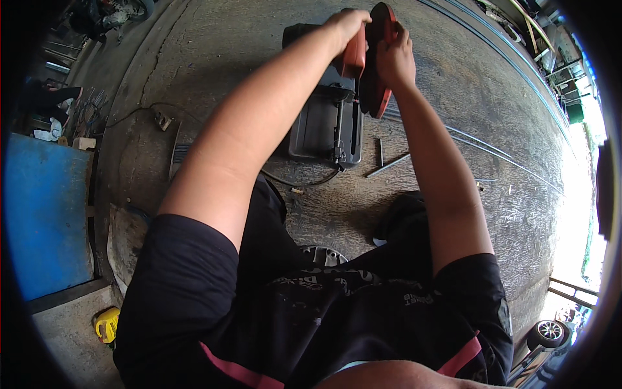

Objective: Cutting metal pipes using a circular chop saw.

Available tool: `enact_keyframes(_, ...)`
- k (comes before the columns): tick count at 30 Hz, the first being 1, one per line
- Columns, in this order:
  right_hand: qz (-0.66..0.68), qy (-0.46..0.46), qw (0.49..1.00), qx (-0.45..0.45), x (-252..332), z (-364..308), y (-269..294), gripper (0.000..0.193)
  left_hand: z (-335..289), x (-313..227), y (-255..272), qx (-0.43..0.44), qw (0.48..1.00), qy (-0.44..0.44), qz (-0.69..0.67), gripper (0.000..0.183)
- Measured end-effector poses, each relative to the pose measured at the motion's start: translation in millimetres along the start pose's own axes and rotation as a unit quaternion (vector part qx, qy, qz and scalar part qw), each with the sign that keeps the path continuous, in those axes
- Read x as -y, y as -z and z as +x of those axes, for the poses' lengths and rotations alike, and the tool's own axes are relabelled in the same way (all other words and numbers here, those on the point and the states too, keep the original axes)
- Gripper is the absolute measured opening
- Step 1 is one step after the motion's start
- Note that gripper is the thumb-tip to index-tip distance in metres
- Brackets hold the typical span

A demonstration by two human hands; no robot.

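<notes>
In front of me on the floor stands a cut-off saw with a black base [295, 137] and a clamp screw [339, 133] along it. Its upper part has a red housing [354, 59] and a round red and dark blade guard [382, 16]. My left hand [350, 24] is closed over the top of the red housing, its fingertips partly hidden. My right hand [396, 61] grips the right side of the blade guard, thumb against its face and fingers bent at its edge. What lies between housing and guard is mostly hidden.
Short metal pieces [387, 166] lie right of the base, with long metal rods [508, 157] beyond. A cable [301, 183] curves near my legs. At the left are a blue panel [48, 207] and a yellow tape measure [107, 325]. A car wheel [549, 331] shows lower right.
</notes>
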State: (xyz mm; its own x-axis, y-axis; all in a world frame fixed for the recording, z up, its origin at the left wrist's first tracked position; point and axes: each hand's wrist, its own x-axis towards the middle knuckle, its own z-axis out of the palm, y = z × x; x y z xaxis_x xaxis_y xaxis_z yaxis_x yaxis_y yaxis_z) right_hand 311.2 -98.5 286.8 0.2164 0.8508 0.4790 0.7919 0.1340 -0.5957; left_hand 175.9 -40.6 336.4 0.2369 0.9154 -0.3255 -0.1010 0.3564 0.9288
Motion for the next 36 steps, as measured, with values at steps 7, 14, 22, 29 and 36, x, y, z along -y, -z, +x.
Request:
enact_keyframes(7,-0.101,0.105,0.989,0.037,11,74,3,0.046,26,-63,3,0.011,0.993,0.035,0.115,0.036)
enact_keyframes(14,-0.113,0.074,0.987,0.084,-14,140,-20,0.032,-16,-92,-17,-0.084,0.901,-0.166,0.391,0.06)
enact_keyframes(22,-0.272,0.18,0.931,0.163,-44,198,-51,0.032,-20,-105,-32,-0.232,0.782,-0.216,0.536,0.072)
enact_keyframes(29,-0.305,0.422,0.846,0.11,-43,180,-27,0.039,-13,-96,-29,-0.252,0.773,-0.226,0.537,0.067)
enact_keyframes(36,-0.118,0.182,0.963,0.159,20,42,92,0.046,-6,-72,-21,-0.266,0.704,-0.405,0.519,0.043)
